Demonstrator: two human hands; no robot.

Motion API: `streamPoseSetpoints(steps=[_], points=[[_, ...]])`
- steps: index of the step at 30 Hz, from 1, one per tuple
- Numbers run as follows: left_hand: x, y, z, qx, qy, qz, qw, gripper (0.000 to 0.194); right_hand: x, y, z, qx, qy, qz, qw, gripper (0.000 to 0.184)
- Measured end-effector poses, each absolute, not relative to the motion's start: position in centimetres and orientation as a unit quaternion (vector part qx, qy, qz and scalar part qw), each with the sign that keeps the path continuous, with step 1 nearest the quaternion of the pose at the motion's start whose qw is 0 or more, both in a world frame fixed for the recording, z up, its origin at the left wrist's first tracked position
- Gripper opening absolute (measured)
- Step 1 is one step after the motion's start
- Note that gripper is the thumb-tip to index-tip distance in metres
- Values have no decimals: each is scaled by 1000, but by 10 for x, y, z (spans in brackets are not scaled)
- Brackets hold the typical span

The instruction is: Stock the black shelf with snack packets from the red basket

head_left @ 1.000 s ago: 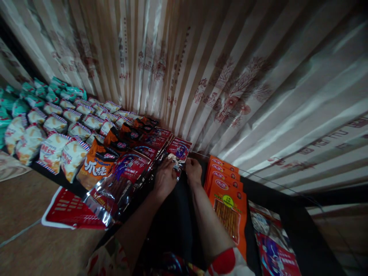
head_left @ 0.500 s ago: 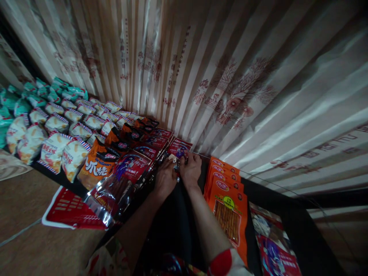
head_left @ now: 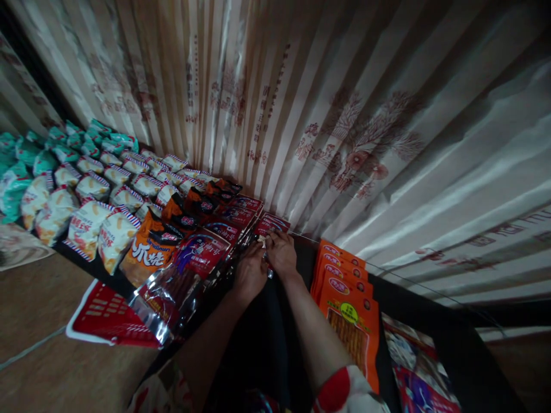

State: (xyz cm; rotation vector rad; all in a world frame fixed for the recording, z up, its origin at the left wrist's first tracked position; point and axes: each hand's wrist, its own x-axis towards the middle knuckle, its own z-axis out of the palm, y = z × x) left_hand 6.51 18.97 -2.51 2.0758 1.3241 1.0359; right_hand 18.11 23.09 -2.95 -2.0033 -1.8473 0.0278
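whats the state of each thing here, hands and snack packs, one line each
left hand: closed on the red pack, beside the right hand
right hand: closed on the red pack's far end
red pack: sealed, lying flat at the back of its row
orange packs: sealed, overlapped in a flat row
white bags: sealed, puffed, in rows
teal bags: sealed, rowed by the curtain
curtain: hanging, drawn

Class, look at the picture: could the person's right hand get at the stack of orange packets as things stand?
Probably yes. The right hand rests on a red packet, and the orange packets lie just to its right on the dark tabletop, uncovered, with nothing between.
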Motion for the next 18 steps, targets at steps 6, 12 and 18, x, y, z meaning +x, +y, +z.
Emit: streamPoseSetpoints(steps=[6, 12, 18], points=[[65, 190, -28, 748, 495, 383, 219, 36, 178, 231, -28, -721, -667, 4, 190, 38], [66, 189, -27, 744, 503, 392, 202, 39, 175, 231, -30, -730, -659, -12, 184, 38], [66, 189, -31, 750, 492, 386, 213, 44, 174, 230, -35, -739, -646, -21, 190, 39]])
